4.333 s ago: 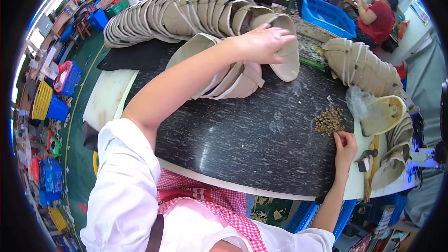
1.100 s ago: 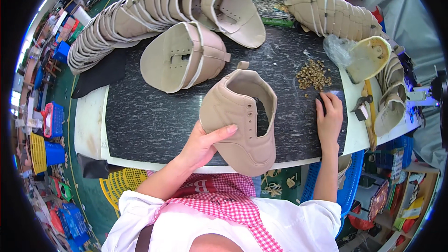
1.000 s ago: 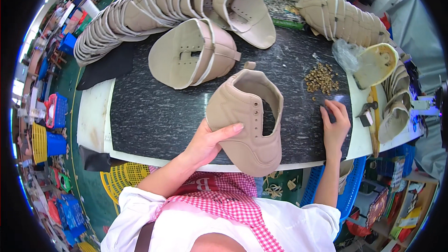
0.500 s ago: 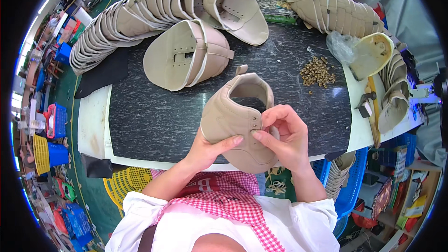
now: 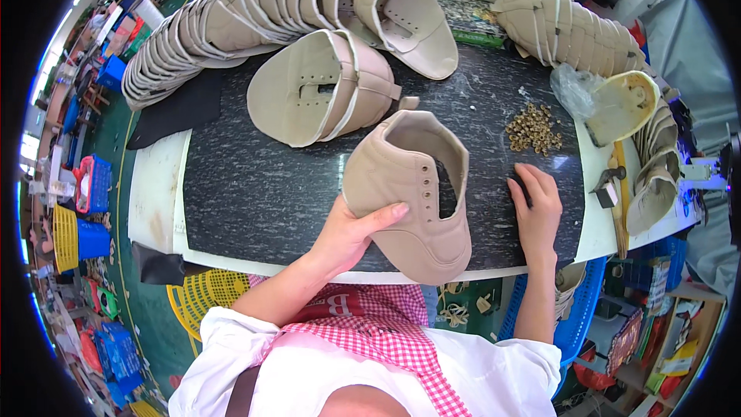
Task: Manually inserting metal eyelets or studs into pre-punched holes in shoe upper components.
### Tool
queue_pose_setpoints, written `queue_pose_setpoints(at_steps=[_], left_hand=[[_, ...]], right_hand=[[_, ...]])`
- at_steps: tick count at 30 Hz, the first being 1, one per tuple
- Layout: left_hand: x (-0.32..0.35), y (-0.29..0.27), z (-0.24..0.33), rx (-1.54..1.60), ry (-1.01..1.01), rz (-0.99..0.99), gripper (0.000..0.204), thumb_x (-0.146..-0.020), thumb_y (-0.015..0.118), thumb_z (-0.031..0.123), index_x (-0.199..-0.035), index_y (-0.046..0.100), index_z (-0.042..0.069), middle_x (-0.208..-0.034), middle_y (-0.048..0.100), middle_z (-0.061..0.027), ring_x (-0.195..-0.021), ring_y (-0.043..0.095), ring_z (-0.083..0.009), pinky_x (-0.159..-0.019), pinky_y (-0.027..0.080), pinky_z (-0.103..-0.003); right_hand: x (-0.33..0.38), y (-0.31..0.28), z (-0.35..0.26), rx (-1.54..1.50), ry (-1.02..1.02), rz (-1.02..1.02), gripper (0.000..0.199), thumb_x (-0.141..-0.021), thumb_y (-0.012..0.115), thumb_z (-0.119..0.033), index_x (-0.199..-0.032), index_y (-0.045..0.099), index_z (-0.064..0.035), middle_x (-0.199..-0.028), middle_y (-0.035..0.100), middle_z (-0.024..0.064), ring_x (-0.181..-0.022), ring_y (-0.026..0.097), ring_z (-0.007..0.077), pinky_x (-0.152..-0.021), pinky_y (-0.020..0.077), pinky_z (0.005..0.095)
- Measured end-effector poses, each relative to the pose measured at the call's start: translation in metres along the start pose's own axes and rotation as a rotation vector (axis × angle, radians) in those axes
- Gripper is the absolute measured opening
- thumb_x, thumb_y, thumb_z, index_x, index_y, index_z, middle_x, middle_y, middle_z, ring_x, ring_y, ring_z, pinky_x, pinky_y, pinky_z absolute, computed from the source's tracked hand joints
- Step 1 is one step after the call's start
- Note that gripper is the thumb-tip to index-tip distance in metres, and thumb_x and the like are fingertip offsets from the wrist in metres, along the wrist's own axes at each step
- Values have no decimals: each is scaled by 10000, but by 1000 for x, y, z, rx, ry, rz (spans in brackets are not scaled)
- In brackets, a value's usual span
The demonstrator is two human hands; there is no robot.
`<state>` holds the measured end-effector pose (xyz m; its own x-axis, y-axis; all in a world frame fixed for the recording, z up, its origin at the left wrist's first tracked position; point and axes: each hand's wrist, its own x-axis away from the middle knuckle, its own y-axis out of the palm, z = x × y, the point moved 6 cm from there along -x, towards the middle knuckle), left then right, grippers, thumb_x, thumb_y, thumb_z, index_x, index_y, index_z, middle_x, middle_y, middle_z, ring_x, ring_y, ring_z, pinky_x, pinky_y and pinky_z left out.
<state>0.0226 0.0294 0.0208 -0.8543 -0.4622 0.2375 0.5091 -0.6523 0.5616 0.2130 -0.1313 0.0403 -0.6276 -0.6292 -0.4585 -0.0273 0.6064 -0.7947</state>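
My left hand grips a beige shoe upper by its side, thumb on the outer face and fingers hidden behind it. The upper is tilted over the dark mat, its toe toward me, with a row of dark-rimmed eyelet holes along the facing edge of its opening. To the right, my right hand is low over the mat with its fingers a little bent and apart; nothing shows in them. Just beyond those fingertips lies a pile of small brass-coloured eyelets, a few of them loose around it.
A long nested row of beige uppers curves along the far left, with a smaller pair nearer. More uppers stand at the far right. A yellowish tray, a plastic bag and a hammer lie along the right edge.
My right hand has let go of the upper and moved right, near the eyelet pile. The upper has turned in my left hand, so its eyelet row and opening show more.
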Motion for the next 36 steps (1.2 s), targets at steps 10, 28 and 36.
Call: queue_pose_setpoints(at_steps=[10, 28, 36], left_hand=[[1, 10, -5, 42, -92, -46, 504, -791, 657, 107, -1236, 429, 42, -1179, 520, -66, -1091, 494, -154, -930, 400, -321], [0, 0, -8, -68, -28, -34, 425, -777, 670, 100, -1157, 504, 7, -1109, 575, -87, -1029, 537, -159, -901, 416, -314], [2, -1, -6, -57, -41, -39, 424, -782, 667, 116, -1157, 508, -3, -1108, 574, -89, -1037, 533, -168, -912, 405, -315]], right_hand=[[-2, 5, -98, -838, -36, -165, 167, -640, 707, 25, -780, 671, -59, -823, 555, 31, -742, 554, 144, -620, 468, 250], [-21, 18, -7, 172, -57, -53, 239, -774, 637, -156, -982, 623, -41, -924, 545, 95, -892, 524, 242, -745, 450, 317], [-3, -5, 6, -225, 122, 35, 144, -732, 647, 9, -874, 633, 1, -857, 608, 84, -723, 590, 203, -659, 475, 272]])
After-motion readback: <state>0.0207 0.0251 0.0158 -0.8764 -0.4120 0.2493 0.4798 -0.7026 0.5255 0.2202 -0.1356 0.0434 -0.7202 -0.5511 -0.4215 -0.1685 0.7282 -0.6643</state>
